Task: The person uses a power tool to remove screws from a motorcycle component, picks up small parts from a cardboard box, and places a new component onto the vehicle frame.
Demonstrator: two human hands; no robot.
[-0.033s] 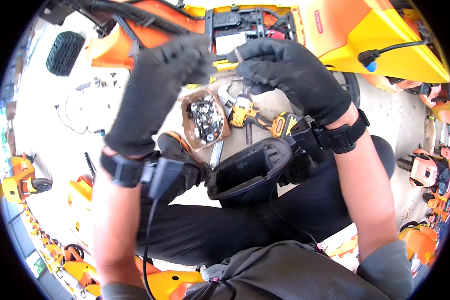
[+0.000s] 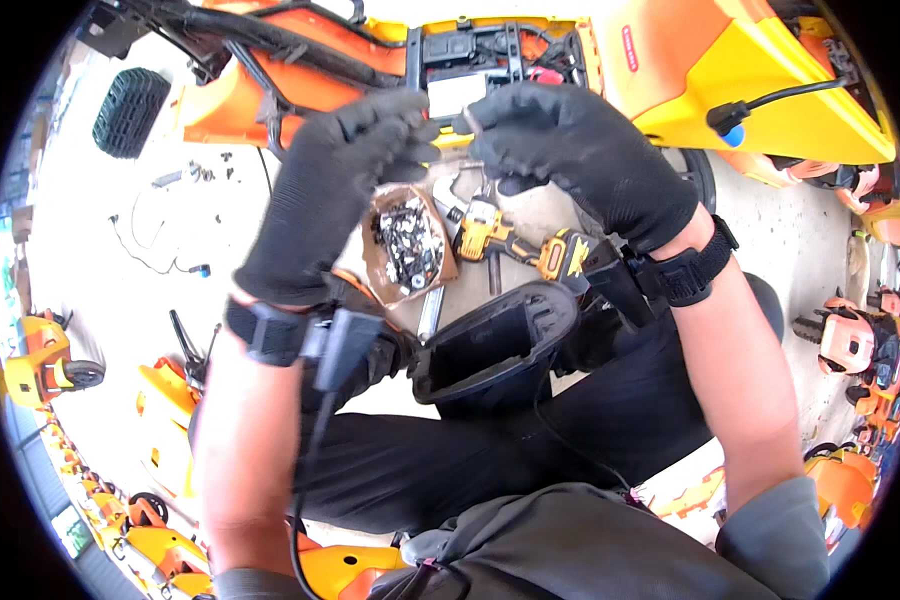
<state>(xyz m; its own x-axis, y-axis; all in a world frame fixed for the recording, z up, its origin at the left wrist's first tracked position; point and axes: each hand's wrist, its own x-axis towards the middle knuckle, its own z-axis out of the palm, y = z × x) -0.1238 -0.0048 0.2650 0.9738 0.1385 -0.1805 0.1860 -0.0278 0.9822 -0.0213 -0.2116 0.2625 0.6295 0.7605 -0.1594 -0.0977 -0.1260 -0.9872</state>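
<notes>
My black-gloved left hand [image 2: 355, 170] is raised over a cardboard box of small hardware [image 2: 408, 245], its fingers curled together, with their contents unclear. Opposite it, my gloved right hand [image 2: 580, 160] pinches a small, thin metal piece [image 2: 471, 118]. Both are in front of an orange and yellow vehicle body [image 2: 660, 70] with an exposed black frame and battery bay. Below them lie a yellow-and-black cordless power tool [image 2: 485, 235], a large wrench [image 2: 452, 203] and a silver metal bar [image 2: 431, 312]. An open black plastic housing [image 2: 470, 370] sits between my legs.
A black tire [image 2: 130, 110] is at upper left, near loose cables [image 2: 170, 265] and small parts on the pale floor [image 2: 110, 300]. Several orange and yellow ride-on vehicle bodies [image 2: 45, 355] line both sides and the lower edges. My crossed legs fill the lower middle.
My left hand has shifted right and slightly down, closer to my right hand. My right hand has barely moved.
</notes>
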